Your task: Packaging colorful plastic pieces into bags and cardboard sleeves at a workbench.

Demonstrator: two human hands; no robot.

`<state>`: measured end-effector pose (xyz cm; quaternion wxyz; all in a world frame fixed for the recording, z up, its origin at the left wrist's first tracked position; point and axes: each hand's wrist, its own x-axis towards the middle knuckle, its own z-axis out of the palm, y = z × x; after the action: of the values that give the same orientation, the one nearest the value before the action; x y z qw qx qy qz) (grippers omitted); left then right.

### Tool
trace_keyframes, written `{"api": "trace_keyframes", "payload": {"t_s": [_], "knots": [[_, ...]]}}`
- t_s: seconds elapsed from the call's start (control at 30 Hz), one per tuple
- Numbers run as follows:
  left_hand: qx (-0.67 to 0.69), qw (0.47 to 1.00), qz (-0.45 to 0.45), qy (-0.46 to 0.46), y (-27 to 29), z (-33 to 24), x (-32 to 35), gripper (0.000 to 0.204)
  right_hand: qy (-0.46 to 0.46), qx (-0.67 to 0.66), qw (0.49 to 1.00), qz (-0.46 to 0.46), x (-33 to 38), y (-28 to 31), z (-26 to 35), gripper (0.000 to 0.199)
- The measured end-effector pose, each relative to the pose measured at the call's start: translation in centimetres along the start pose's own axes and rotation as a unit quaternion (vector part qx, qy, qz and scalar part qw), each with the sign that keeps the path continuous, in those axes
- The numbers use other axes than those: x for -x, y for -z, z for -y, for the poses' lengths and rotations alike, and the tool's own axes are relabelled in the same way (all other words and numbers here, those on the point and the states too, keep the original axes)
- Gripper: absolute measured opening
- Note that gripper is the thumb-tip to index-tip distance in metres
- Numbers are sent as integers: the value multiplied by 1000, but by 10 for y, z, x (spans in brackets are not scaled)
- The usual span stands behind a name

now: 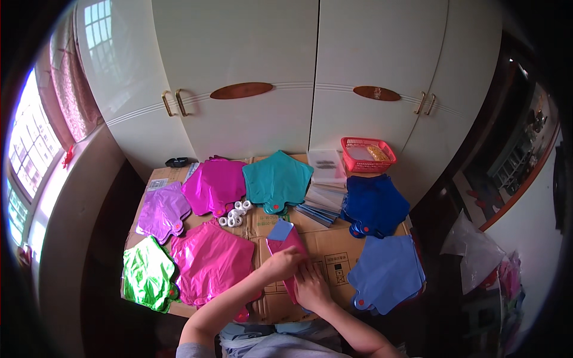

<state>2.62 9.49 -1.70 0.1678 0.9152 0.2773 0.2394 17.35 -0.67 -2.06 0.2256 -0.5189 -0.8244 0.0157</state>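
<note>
Both hands are down on a folded red foil balloon [290,256] near the front middle of the cardboard sheet [334,250]. Left hand [282,262] is pinched on its left edge, right hand [310,286] presses flat on the lower part. The hands are close together, almost touching. A light blue piece [279,230] pokes out just behind the red one; can't tell whether it's a separate balloon.

Risks as I see them:
- Foil is slick. If the right hand's press lets up while the left pulls, the fold will likely spring open or slide sideways.
- Hard creasing could split a seam, though no damage shows.
- The pink balloon stack [210,262] lies just beside the left forearm, which crosses its edge. An elbow sweep could drag the top sheets off.
- The pile of white rings [234,213] sits near, behind the hands. A forward reach could scatter them.
- The light blue stack [387,271] overhangs the cardboard's right edge and looks ready to slip if bumped.
</note>
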Motion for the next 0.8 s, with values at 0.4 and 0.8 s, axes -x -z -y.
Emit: {"api": "trace_keyframes", "payload": {"t_s": [0.4, 0.8], "knots": [[-110, 983, 55, 137, -14, -11, -8, 51, -4, -17, 1000, -5, 0, -4, -2, 45], [-95, 946, 114, 289, -3, -5, -41, 66, 3, 9, 1000, -2, 0, 2, 0, 51]]}}
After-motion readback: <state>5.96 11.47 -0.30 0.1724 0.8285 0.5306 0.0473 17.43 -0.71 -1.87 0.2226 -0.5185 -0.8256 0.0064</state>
